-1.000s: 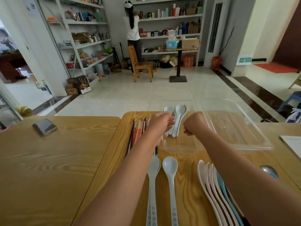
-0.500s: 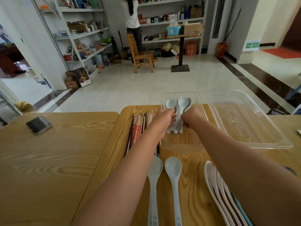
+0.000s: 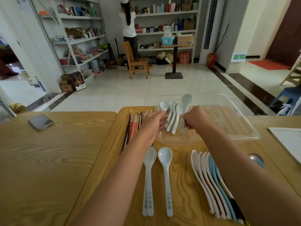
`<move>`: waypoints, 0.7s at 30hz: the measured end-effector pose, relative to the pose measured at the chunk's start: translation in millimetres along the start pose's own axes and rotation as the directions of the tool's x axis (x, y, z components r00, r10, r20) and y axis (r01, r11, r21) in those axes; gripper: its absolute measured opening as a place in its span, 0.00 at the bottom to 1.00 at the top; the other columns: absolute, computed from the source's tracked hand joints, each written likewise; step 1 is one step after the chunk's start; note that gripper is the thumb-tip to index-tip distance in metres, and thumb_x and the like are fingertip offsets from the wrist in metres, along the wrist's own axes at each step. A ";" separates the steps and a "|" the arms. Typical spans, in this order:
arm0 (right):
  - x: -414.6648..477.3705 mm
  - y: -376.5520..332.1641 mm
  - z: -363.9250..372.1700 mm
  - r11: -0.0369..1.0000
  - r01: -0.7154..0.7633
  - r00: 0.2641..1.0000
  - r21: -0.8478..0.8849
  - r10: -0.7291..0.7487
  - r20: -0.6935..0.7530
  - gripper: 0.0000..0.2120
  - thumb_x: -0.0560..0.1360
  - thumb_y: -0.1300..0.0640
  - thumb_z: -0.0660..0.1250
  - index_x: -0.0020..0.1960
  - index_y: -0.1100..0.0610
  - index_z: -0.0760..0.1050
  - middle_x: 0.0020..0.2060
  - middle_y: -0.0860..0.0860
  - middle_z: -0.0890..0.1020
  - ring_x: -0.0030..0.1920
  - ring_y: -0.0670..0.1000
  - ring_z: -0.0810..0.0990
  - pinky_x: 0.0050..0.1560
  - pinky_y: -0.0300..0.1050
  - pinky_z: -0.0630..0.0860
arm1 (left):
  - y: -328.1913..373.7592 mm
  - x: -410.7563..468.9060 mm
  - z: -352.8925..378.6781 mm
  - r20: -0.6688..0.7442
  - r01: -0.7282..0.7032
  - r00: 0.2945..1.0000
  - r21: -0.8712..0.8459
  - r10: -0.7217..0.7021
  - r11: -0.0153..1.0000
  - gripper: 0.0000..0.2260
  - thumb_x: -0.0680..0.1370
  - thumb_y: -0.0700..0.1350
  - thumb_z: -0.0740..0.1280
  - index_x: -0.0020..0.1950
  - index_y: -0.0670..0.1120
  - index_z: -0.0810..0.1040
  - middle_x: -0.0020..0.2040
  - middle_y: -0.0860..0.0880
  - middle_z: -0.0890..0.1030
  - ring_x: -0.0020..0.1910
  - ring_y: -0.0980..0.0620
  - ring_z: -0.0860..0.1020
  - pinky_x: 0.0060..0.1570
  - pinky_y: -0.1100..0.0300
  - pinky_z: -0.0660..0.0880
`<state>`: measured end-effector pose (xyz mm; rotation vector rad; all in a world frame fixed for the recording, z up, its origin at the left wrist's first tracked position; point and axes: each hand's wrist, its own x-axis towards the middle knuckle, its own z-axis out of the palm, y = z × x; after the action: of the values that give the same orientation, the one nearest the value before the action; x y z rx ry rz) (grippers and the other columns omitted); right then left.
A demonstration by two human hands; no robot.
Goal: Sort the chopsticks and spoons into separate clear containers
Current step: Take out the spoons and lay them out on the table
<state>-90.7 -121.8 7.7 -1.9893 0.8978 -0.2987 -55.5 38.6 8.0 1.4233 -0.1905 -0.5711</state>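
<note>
A small clear container (image 3: 172, 139) stands at the table's far edge with pale blue spoons (image 3: 173, 118) lying in it. My right hand (image 3: 194, 120) is curled round the handle of one spoon (image 3: 187, 100), whose bowl points up and away over the container. My left hand (image 3: 154, 123) reaches in from the left, thumb and fingers around the handle of another spoon (image 3: 164, 105). A bundle of chopsticks (image 3: 134, 126) lies left of the container, partly under my left wrist. A larger clear tray (image 3: 236, 128), with nothing in it, sits to the right.
Near me lie stacked pale spoons (image 3: 149, 176), a single one (image 3: 166, 176), a fanned row of white and blue spoons (image 3: 210, 185) and a metal spoon (image 3: 255, 158). A phone (image 3: 40, 122) lies far left and paper (image 3: 286, 141) far right. A person (image 3: 128, 22) stands at the shelves.
Both hands came together over the small container. The right hand, a bare fist before, now grips a spoon handle. The spoons have spread apart and the view has tilted.
</note>
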 end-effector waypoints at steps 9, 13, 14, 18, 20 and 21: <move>-180.7 74.8 18.1 0.995 0.055 0.969 0.087 -0.074 0.237 0.15 0.79 0.59 0.65 0.35 0.63 0.77 0.24 0.53 0.76 0.20 0.47 0.71 0.27 0.43 0.71 | -73.0 -117.5 -9.5 -0.105 -0.012 0.994 0.097 0.022 0.995 0.10 0.82 0.51 0.62 0.62 0.53 0.77 0.60 0.56 0.77 0.61 0.55 0.74 0.63 0.57 0.69; -197.6 101.3 37.0 0.991 0.103 0.970 -0.081 -0.082 0.228 0.13 0.79 0.56 0.65 0.37 0.57 0.78 0.27 0.50 0.78 0.27 0.47 0.75 0.32 0.42 0.71 | -92.1 -148.4 5.7 -0.095 0.029 0.995 0.211 -0.010 0.977 0.18 0.84 0.51 0.58 0.74 0.51 0.68 0.71 0.55 0.71 0.69 0.55 0.69 0.66 0.58 0.65; -197.5 103.1 39.8 0.988 0.114 0.972 -0.108 -0.088 0.218 0.12 0.79 0.56 0.65 0.38 0.57 0.79 0.29 0.50 0.79 0.29 0.46 0.75 0.32 0.40 0.70 | -93.4 -150.9 8.6 -0.094 0.044 0.995 0.229 -0.022 0.972 0.19 0.84 0.51 0.58 0.75 0.51 0.67 0.73 0.54 0.70 0.71 0.54 0.68 0.66 0.58 0.65; -196.7 102.3 43.5 0.981 0.142 0.969 -0.133 -0.111 0.220 0.09 0.78 0.58 0.65 0.42 0.57 0.82 0.31 0.49 0.81 0.32 0.45 0.78 0.31 0.36 0.70 | -90.0 -154.3 15.8 -0.089 0.084 0.994 0.249 -0.063 0.965 0.21 0.84 0.52 0.57 0.77 0.52 0.63 0.75 0.53 0.66 0.72 0.53 0.66 0.60 0.60 0.64; -196.8 101.1 43.8 0.979 0.152 0.969 -0.136 -0.120 0.218 0.09 0.78 0.58 0.65 0.44 0.57 0.83 0.32 0.49 0.82 0.33 0.45 0.80 0.33 0.38 0.73 | -88.8 -157.5 18.8 -0.065 0.089 0.995 0.254 -0.075 0.963 0.21 0.84 0.53 0.56 0.78 0.53 0.62 0.76 0.52 0.65 0.73 0.52 0.65 0.62 0.59 0.64; -197.0 101.0 43.7 0.978 0.151 0.969 -0.142 -0.119 0.215 0.09 0.79 0.57 0.64 0.46 0.57 0.83 0.33 0.49 0.82 0.34 0.45 0.80 0.34 0.38 0.75 | -89.2 -158.3 20.1 -0.054 0.086 0.996 0.257 -0.075 0.963 0.21 0.85 0.53 0.56 0.78 0.54 0.62 0.76 0.52 0.65 0.74 0.51 0.65 0.64 0.58 0.64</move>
<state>-255.1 10.1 -72.9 -2.1867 0.6722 -0.0967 -222.7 93.4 -41.9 1.7024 -0.1771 -0.5965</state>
